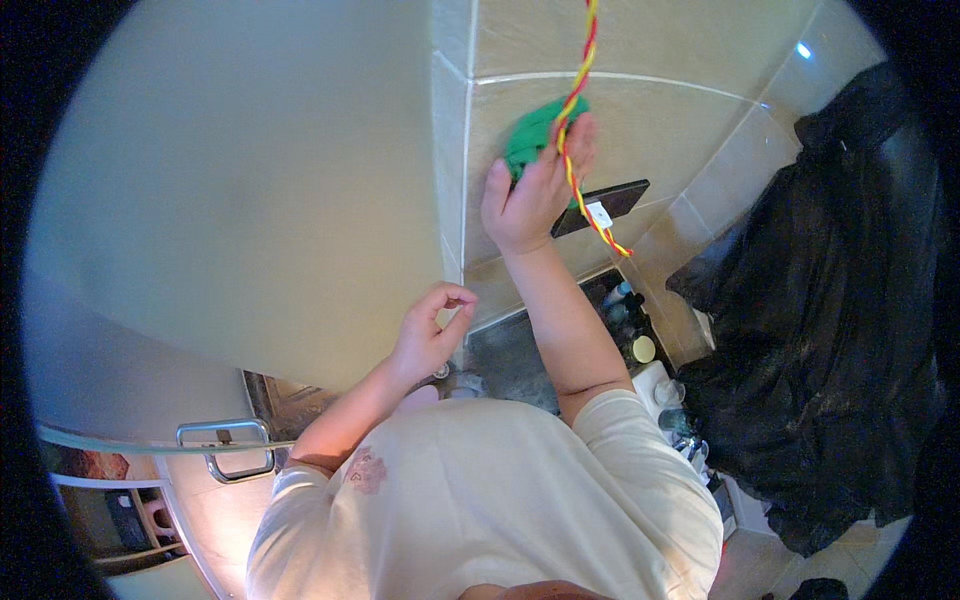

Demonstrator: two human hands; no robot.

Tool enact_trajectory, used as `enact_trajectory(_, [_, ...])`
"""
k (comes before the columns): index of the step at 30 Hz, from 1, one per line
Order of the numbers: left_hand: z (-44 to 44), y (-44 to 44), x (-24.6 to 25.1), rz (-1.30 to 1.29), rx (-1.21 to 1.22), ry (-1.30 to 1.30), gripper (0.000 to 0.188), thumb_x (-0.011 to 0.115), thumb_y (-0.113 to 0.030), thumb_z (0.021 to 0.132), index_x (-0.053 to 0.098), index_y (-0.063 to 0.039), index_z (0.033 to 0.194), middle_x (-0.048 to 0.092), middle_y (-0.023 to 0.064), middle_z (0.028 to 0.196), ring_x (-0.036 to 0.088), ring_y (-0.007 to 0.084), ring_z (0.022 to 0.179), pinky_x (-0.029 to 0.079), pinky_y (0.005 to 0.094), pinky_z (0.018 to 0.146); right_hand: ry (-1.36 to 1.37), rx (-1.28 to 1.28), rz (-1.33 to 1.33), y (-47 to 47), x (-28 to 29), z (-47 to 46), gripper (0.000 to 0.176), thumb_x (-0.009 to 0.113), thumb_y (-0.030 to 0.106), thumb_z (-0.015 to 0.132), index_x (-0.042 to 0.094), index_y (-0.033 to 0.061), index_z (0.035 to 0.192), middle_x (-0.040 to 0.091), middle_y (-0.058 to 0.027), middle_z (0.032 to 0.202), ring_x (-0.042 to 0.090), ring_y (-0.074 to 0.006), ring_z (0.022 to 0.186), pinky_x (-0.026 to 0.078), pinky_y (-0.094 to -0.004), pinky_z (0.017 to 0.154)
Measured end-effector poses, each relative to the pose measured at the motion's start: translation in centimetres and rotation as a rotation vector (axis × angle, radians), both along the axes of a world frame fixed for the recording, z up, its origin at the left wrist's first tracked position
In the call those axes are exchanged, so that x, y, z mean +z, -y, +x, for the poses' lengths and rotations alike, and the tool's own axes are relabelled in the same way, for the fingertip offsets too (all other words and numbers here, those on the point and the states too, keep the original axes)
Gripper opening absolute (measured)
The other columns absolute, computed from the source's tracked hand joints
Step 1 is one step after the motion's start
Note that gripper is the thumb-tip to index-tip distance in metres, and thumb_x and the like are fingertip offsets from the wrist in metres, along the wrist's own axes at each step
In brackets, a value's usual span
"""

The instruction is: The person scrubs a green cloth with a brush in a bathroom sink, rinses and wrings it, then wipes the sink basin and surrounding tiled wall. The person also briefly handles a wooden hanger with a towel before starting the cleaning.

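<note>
My right hand [534, 199] presses a green cloth [534, 135] against the beige tiled wall [645, 120], fingers spread over it. The fingers partly cover the cloth. A twisted red and yellow cord [579, 82] hangs in front of that hand, its lower end dangling beside the wrist. Just past the wrist, a dark rectangular plate [626, 196] with a small white square [599, 214] is on the wall. My left hand [431, 330] is raised before my chest, loosely curled with nothing visible in it. It is close to the edge of a large frosted glass panel [247, 187].
A chrome door handle [225, 431] sits at the glass's lower edge. Black fabric [810, 322] hangs on the right. Bottles [619, 294], a pale yellow round lid [643, 349] and other items line a dark countertop [510, 360]. Shelves [139, 517] stand at lower left.
</note>
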State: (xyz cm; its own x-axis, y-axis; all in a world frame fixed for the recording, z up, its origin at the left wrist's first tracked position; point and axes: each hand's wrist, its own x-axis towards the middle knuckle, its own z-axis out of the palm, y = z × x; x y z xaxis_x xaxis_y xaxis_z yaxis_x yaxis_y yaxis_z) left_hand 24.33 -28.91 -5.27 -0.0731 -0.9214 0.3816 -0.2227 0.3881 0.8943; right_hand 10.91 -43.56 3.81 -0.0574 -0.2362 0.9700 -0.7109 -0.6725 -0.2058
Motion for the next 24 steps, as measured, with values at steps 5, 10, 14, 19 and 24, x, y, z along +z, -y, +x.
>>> enact_trajectory(5, [0.3,0.0,-1.5,0.069,-0.02,-0.048,0.011,0.06,-0.003,0.095,0.061,-0.002,0.106,0.062,0.006,0.104,0.059,0.014,0.099,0.048,0.0292,0.09,-0.043,-0.026,0.039,0.0,-13.2,-0.3,0.079,0.058,0.033,0.089,0.023,0.0035,0.153,0.018,-0.0317,0.156,0.02,-0.056,0.142,0.016,-0.0699,0.111])
enact_trajectory(10, [0.4,-0.2,-2.2,0.11,-0.012,0.049,0.011,0.059,-0.002,0.096,0.061,-0.002,0.107,0.062,0.0048,0.104,0.058,0.0128,0.099,0.047,0.0286,0.091,0.109,0.136,0.408,-4.6,-25.1,0.9,0.081,0.059,0.02,0.087,0.018,-0.0011,0.154,0.009,-0.0347,0.157,0.014,-0.0581,0.141,0.013,-0.0643,0.115])
enact_trajectory(14, [1.6,0.0,-2.2,0.121,0.022,0.0,0.009,0.061,-0.001,0.094,0.062,-0.001,0.103,0.064,0.0061,0.098,0.06,0.0138,0.093,0.049,0.028,0.085,0.183,0.12,0.399,-4.5,-18.8,3.1,0.086,0.059,0.032,0.09,0.012,0.0021,0.156,0.012,-0.0344,0.157,0.014,-0.0572,0.143,0.011,-0.0671,0.114])
enact_trajectory(19, [2.4,0.8,-2.2,0.146,0.028,-0.05,0.008,0.06,-0.001,0.094,0.061,-0.002,0.102,0.063,0.0055,0.097,0.059,0.013,0.093,0.047,0.0278,0.087,0.119,0.073,0.142,-3.1,-9.7,3.2,0.075,0.062,0.031,0.085,0.033,0.0139,0.152,0.019,-0.0237,0.159,0.018,-0.0528,0.143,0.015,-0.0682,0.112])
enact_trajectory(24, [4.2,0.3,-3.9,0.148,0.001,0.037,0.008,0.06,0.0,0.094,0.061,-0.002,0.102,0.064,0.0052,0.098,0.06,0.0123,0.092,0.049,0.0272,0.085,0.05,0.024,0.034,-3.8,-20.0,5.1,0.066,0.066,0.026,0.08,0.047,0.0316,0.143,0.03,-0.0149,0.156,0.029,-0.0477,0.14,0.024,-0.07,0.107])
